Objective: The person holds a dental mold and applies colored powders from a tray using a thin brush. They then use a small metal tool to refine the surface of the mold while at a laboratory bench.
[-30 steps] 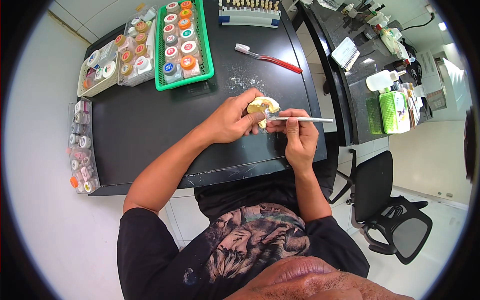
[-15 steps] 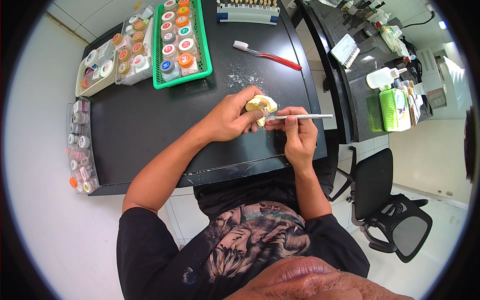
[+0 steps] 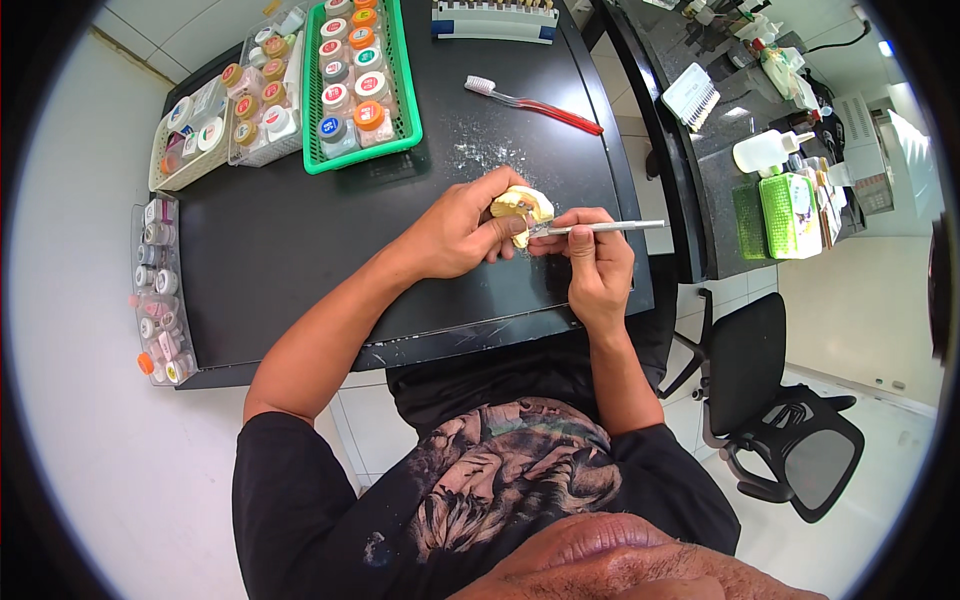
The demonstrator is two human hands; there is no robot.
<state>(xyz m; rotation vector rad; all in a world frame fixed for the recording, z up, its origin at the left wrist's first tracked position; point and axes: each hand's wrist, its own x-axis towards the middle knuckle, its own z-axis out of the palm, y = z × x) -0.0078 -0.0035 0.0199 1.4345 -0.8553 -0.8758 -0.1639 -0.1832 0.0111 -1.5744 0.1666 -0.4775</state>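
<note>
My left hand (image 3: 465, 228) is closed around a pale yellow dental cast (image 3: 524, 203), thumb across its near side, just above the black table. In my right hand (image 3: 597, 262) is a slim silver knife handle (image 3: 625, 226), pinched like a pen between thumb and fingers. Its shaft points out to the right, and its working end reaches left to the cast. That tip is too small and too covered by fingers to make out clearly. White dust (image 3: 487, 157) lies scattered on the table just beyond the cast.
A red-handled toothbrush (image 3: 545, 108) lies beyond my hands. At the far left a green basket (image 3: 413, 120) holds several lidded jars; more jar trays (image 3: 190, 178) stand beside it. A tooth shade holder (image 3: 494, 27) is at the back. To the right are a second counter (image 3: 715, 245) and a chair (image 3: 748, 350).
Both hands keep their grip on the cast and the knife. The knife's outer end has risen slightly. The view has shifted a little.
</note>
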